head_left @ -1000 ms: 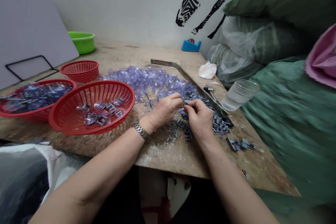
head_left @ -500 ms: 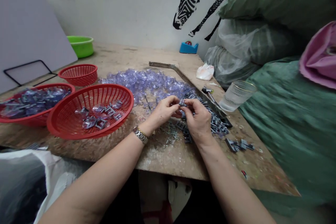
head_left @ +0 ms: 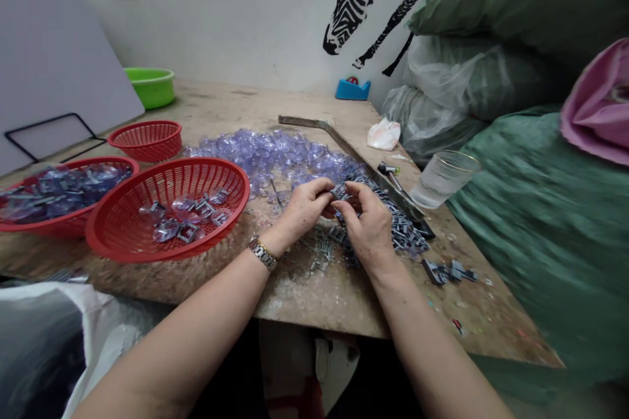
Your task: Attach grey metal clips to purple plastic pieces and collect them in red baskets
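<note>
Between my two hands is a small grey plastic part (head_left: 340, 192), partly covered by the fingers. My left hand (head_left: 309, 203), with a metal watch (head_left: 262, 253) on the wrist, pinches it from the left. From the right, my right hand (head_left: 367, 219) grips it between thumb and fingers. Grey plastic pieces (head_left: 405, 232) lie heaped behind and beside the right hand. A pile of clear purplish plastic pieces (head_left: 275, 150) spreads beyond the hands. The nearest red basket (head_left: 113, 229) holds several clear pieces joined with grey parts.
A fuller red basket (head_left: 69, 230) and a smaller red one (head_left: 147, 141) stand left. A bent metal strip (head_left: 339, 141) borders the piles. A glass (head_left: 442, 177) stands near the right edge, beside green sacks (head_left: 535, 222). Loose grey parts (head_left: 447, 272) lie at right.
The fingers have shifted slightly around the small grey part, and more of it shows between them. The baskets and piles stay as they were.
</note>
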`<action>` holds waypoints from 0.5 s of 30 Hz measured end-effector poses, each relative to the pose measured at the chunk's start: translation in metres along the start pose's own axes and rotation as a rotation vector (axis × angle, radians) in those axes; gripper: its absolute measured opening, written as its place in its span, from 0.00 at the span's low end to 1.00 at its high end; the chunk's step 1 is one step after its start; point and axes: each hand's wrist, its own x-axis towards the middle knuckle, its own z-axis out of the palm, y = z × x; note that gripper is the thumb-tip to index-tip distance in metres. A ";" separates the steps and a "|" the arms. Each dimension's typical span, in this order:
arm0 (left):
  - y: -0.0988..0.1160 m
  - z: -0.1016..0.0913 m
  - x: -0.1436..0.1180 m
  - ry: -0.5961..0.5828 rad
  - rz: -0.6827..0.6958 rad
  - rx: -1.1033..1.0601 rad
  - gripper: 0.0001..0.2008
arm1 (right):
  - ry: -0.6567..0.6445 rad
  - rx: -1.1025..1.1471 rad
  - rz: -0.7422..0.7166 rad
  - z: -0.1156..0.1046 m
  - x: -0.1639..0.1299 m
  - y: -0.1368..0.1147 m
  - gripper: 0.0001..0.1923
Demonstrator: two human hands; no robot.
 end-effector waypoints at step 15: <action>-0.001 -0.002 0.000 -0.052 0.062 0.038 0.05 | -0.010 0.086 0.083 0.001 0.001 0.001 0.13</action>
